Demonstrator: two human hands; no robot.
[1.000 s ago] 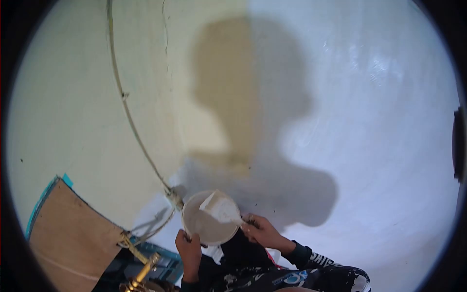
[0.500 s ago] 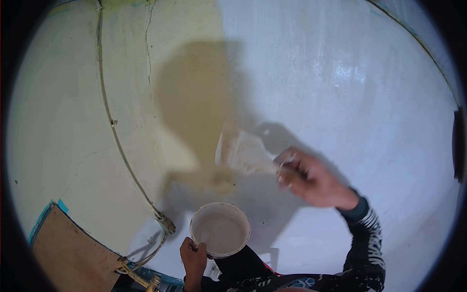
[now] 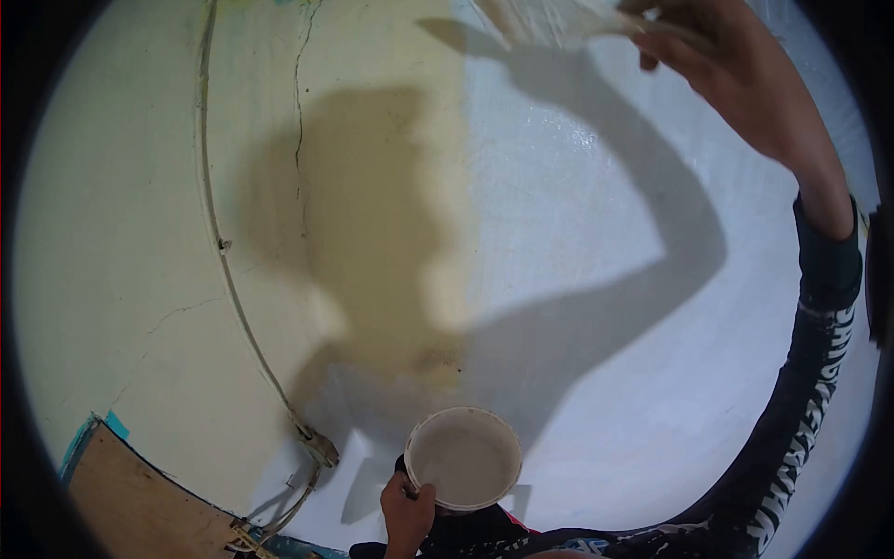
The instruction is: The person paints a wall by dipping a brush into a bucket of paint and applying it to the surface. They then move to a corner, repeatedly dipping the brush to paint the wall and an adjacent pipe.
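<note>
My left hand (image 3: 407, 517) grips the rim of a white bucket (image 3: 463, 416) at its lower left side, thumb over the edge. Whitish paint (image 3: 463, 470) lies inside the bucket. Raised to the top right, my right hand (image 3: 726, 65) is closed around the handle of a wide paintbrush (image 3: 559, 20) coated in white. The brush points left, close to the wall, and its upper part is cut off by the frame's top edge. Behind both hands stands the wall, with a freshly white section (image 3: 605, 373) on the right and a yellowish section (image 3: 121, 233) on the left.
A cable (image 3: 209, 186) runs down the yellowish wall to a small box (image 3: 321, 449) near the bottom. Cracks (image 3: 299, 140) mark the plaster beside it. A brown board (image 3: 130, 489) with a blue edge leans at lower left. A dark object (image 3: 877, 279) sits at the right edge.
My right hand has risen up and to the right with the paintbrush, from mid-wall to the top of the view. The bucket and left hand appear slightly further right and lower.
</note>
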